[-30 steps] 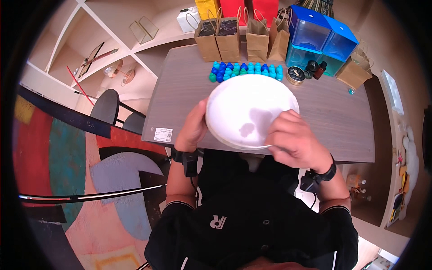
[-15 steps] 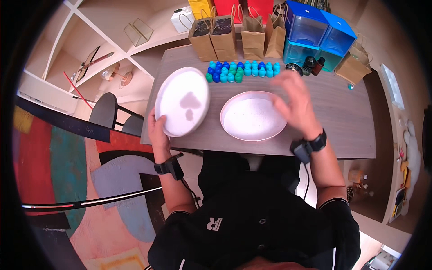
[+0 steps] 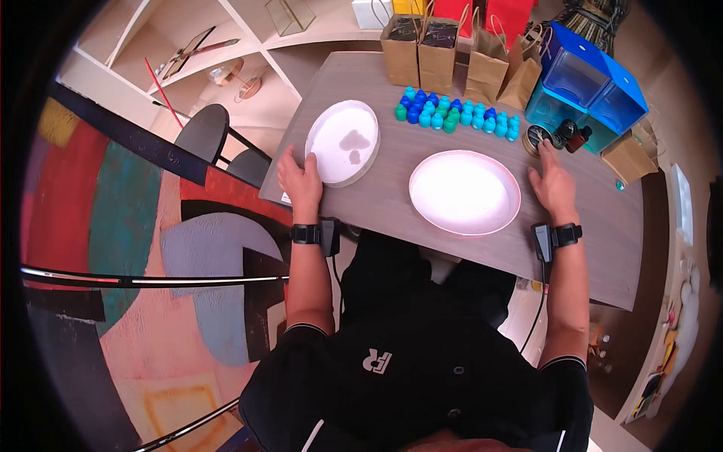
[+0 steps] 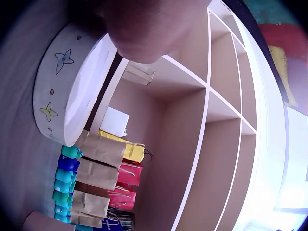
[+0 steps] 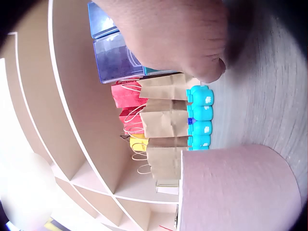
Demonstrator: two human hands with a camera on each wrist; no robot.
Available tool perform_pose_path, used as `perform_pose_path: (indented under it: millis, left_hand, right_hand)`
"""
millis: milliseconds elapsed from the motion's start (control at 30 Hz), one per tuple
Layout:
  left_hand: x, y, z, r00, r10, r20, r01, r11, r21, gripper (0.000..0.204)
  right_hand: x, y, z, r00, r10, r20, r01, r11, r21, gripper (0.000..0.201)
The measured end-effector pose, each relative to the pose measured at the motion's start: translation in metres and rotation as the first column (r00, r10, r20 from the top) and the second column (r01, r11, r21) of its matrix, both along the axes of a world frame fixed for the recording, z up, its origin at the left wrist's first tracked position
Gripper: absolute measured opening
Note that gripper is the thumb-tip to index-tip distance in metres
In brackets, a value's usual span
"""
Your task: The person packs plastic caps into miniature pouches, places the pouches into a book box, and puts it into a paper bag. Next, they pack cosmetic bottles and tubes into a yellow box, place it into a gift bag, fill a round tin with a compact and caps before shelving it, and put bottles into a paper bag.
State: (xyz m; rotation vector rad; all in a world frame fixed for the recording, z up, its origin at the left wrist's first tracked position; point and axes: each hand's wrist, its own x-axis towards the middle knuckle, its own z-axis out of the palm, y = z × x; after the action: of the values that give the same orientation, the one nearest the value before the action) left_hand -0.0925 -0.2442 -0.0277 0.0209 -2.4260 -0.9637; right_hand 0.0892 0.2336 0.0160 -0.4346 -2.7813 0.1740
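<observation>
At 10 o'clock from the table's middle, the shallow white round-walled dish with grey patches inside [image 3: 343, 143] appears to rest on the wood-grain table [image 3: 380, 207]; small star-like figures mark its outer wall. The left hand [image 3: 301, 184] is beside it, fingers loosely apart, thumb near the rim; contact cannot be confirmed. The second shallow white dish, pink-rimmed [image 3: 465, 192], lies near the middle, close to the near edge. The right hand [image 3: 555, 184] is open beyond its 3 o'clock side, fingers extended towards the round dark-faced tin [image 3: 536, 139] at 2 o'clock; whether they touch it is unclear.

In my judgement, the step in hand is placing the dishes apart, at or near completion. A further move on either calls for a grip on the wall and a level lift.

Edges and room: the patched dish sits near the table's left edge. Tabletop shows between the dishes and at 4 o'clock. At 12 o'clock, rows of small blue, turquoise and green bottles [image 3: 425, 119] limit far travel, with brown paper bags [image 3: 403, 60] behind. Blue clear-sided plastic boxes [image 3: 576, 68] bound 1 o'clock.
</observation>
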Motion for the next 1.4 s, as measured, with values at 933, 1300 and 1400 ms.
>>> perform_pose_path:
  millis: [933, 1300, 1400]
  left_hand:
    - [0.108, 0.107, 0.03, 0.549, -0.833, -0.068, 0.832, 0.553, -0.052, 0.066]
    - [0.107, 0.105, 0.029, 0.563, -0.825, -0.06, 0.821, 0.566, -0.08, 0.06]
    - [0.107, 0.106, 0.028, 0.564, -0.823, -0.062, 0.819, 0.568, -0.084, 0.06]
  right_hand:
    - [0.01, -0.077, 0.093, 0.896, 0.427, -0.121, -0.439, 0.892, -0.108, 0.064]
    - [-0.004, -0.114, 0.065, 0.839, 0.493, 0.231, -0.527, 0.841, 0.118, 0.051]
    - [-0.002, -0.117, 0.067, 0.852, 0.44, 0.285, -0.489, 0.862, 0.133, 0.054]
